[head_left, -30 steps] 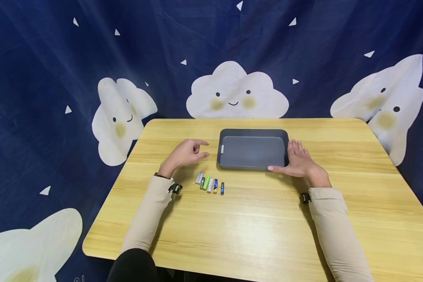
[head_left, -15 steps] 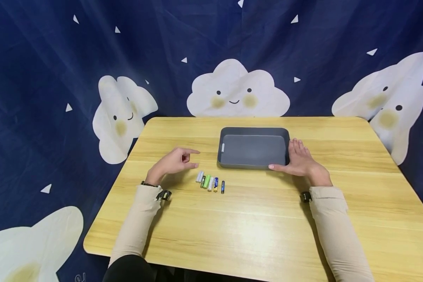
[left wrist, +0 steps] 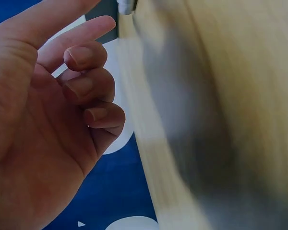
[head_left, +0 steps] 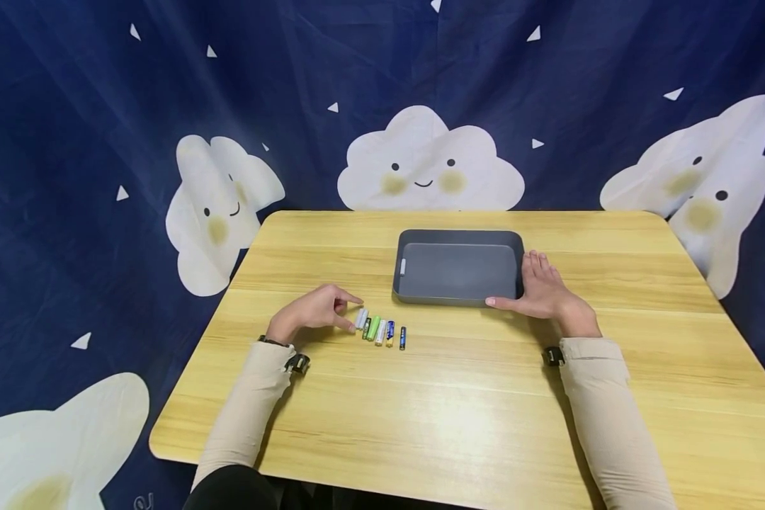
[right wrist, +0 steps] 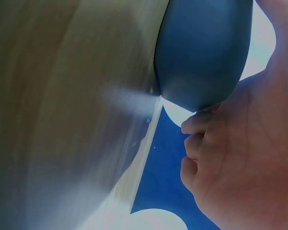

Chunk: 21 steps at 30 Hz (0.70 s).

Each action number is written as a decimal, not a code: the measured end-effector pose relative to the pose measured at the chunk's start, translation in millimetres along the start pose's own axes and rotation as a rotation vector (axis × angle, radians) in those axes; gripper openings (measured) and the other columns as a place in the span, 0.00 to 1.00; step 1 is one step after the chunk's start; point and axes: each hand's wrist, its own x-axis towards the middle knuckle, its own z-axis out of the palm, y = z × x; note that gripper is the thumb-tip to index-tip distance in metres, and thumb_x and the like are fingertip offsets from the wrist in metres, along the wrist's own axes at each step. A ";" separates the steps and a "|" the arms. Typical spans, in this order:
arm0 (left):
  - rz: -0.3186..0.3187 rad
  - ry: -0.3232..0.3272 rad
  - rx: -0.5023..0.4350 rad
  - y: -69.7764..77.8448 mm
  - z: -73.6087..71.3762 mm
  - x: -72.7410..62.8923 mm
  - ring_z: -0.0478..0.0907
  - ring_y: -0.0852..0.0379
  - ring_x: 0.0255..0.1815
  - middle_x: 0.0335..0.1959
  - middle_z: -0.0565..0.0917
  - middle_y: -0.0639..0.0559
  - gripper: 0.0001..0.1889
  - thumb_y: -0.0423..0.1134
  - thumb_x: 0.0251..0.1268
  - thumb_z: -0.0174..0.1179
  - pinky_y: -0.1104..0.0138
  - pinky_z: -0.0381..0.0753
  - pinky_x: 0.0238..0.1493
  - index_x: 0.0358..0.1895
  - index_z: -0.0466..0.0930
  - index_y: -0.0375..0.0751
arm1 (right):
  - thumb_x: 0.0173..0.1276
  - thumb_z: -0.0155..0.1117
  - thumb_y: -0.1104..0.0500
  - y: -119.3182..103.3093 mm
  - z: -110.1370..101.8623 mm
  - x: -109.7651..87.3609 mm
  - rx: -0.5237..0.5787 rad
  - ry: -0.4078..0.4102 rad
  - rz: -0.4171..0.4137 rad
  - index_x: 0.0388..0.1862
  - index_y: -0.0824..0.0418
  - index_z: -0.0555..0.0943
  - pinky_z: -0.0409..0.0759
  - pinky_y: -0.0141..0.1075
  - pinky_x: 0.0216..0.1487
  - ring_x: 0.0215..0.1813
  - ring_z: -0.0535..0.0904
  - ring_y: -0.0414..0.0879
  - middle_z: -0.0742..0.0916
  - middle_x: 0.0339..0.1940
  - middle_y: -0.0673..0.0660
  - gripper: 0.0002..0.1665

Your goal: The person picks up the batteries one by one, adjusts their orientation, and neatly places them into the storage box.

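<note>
Several batteries [head_left: 374,329] lie side by side on the table, their wraps white, green and blue. My left hand [head_left: 319,309] is just left of the row, thumb and forefinger spread apart by the leftmost white battery [head_left: 361,318]. Whether the fingertips touch it cannot be told. In the left wrist view, the other fingers [left wrist: 93,86] are bent, and the end of a white battery [left wrist: 126,5] shows at the top. My right hand [head_left: 545,290] rests against the right front corner of the dark grey tray [head_left: 459,302], thumb along its front and straight fingers along its side.
A single white battery [head_left: 403,267] lies in the tray against its left wall. One blue battery [head_left: 403,338] sits a little apart at the row's right end. The wooden table [head_left: 459,411] reaches back to a dark blue curtain [head_left: 293,85] with white clouds.
My left hand has drawn back from the tray's left side, then lowered toward the left end of the battery row. The right hand and the tray have stayed put.
</note>
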 end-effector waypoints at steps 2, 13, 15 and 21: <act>-0.004 -0.003 0.010 -2.1 1.9 1.0 0.58 0.62 0.20 0.17 0.65 0.55 0.32 0.42 0.54 0.80 0.71 0.61 0.27 0.64 0.83 0.38 | 0.61 0.58 0.19 0.5 -0.1 -0.2 -0.001 0.001 0.002 0.80 0.78 0.29 0.33 0.66 0.82 0.84 0.28 0.73 0.36 0.83 0.78 0.83; 0.014 0.007 0.032 -9.1 6.7 2.8 0.57 0.61 0.21 0.18 0.63 0.55 0.28 0.41 0.55 0.79 0.71 0.60 0.28 0.60 0.86 0.40 | 0.61 0.59 0.19 -0.1 0.7 1.0 -0.001 0.004 0.002 0.80 0.78 0.29 0.34 0.67 0.82 0.84 0.28 0.74 0.36 0.83 0.78 0.84; 0.018 0.005 0.025 -9.5 6.7 2.5 0.56 0.61 0.21 0.18 0.62 0.55 0.27 0.41 0.56 0.79 0.71 0.60 0.28 0.60 0.86 0.40 | 0.61 0.58 0.18 0.0 0.8 1.4 -0.001 0.003 0.003 0.80 0.78 0.29 0.33 0.66 0.82 0.84 0.28 0.74 0.36 0.83 0.78 0.84; 0.016 0.013 0.020 -12.5 7.8 3.0 0.57 0.62 0.20 0.17 0.64 0.56 0.25 0.42 0.57 0.78 0.71 0.61 0.27 0.59 0.87 0.41 | 0.61 0.59 0.18 -0.1 0.1 0.6 0.000 0.000 0.002 0.80 0.78 0.29 0.33 0.67 0.82 0.84 0.28 0.74 0.36 0.82 0.78 0.84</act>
